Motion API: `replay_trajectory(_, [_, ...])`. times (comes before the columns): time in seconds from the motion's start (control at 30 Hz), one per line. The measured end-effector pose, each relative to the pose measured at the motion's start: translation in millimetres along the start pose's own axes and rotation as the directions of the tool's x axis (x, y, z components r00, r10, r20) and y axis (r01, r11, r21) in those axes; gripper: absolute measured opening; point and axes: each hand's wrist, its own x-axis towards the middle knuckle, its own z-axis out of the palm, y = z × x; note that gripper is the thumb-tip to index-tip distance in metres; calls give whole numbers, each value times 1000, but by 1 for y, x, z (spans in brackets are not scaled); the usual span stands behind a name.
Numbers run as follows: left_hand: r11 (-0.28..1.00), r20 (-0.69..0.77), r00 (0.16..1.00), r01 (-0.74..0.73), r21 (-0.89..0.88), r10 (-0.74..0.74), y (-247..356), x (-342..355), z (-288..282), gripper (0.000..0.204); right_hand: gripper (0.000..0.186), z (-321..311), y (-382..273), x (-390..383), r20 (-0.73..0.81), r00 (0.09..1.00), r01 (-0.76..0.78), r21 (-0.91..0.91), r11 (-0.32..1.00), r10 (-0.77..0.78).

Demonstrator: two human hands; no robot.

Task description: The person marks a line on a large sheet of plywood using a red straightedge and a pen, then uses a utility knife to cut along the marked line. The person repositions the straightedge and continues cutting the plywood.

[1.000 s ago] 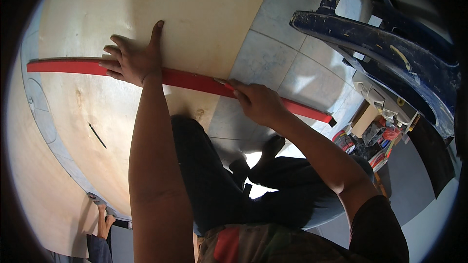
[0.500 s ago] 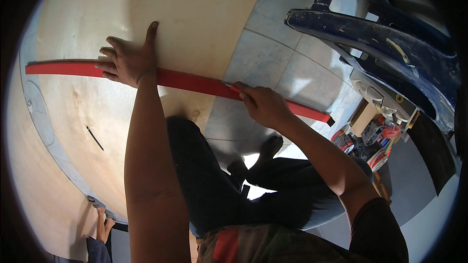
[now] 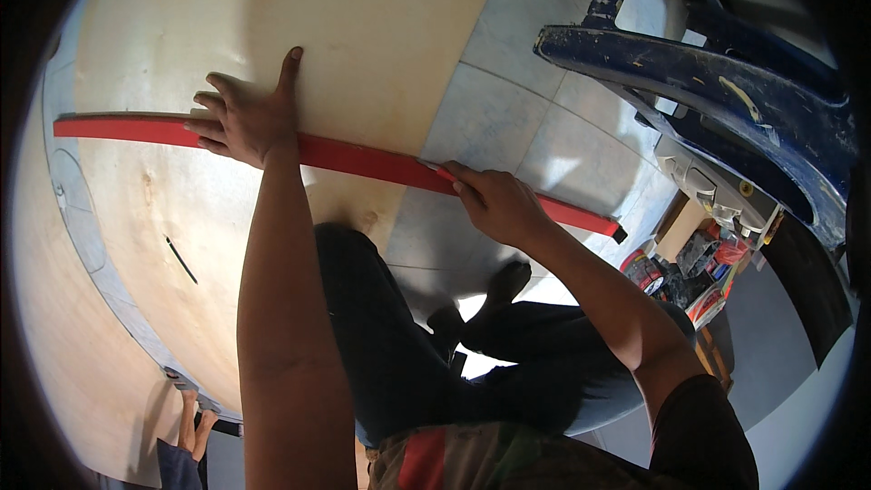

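Note:
A long red straightedge lies across a pale plywood sheet, and its right end with a black cap reaches out over the tiled floor. My left hand presses down on the straightedge with its fingers spread, the thumb pointing away from me onto the wood. In my right hand is a slim red utility knife. Its grey tip rests at the straightedge's far edge, near the right edge of the plywood. My fingers hide most of the knife's handle.
A black pencil-like stick lies on the plywood at left. A paint-marked dark blue plastic chair stands at upper right. Below it are a cardboard box and assorted supplies. Another person's feet show at lower left. Pale tiles border the sheet.
The whole view has shifted slightly to the right and down. Both hands, the knife and the straightedge keep nearly the same places relative to each other.

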Motion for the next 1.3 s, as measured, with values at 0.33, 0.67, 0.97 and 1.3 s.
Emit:
replay_trajectory(0.33, [1000,-25,1000,6,-6,-6,2,-2,2,146,44,2,33,-15,-21,1000,-7,21,1000,7])
replay_trajectory(0.67, [998,-157,986,-56,-16,53,-9,-5,6,142,61,-23,1,-29,-226,973,9,230,973,45])
replay_trajectory(0.97, [952,59,998,33,-304,-15,-14,2,-39,143,40,-108,-94,-85,-142,988,-75,-70,995,65])
replay_trajectory(1.3, [927,209,976,129,-352,-57,-32,1,-61,140,39,-148,-232,-115,11,1000,21,-291,957,-19])
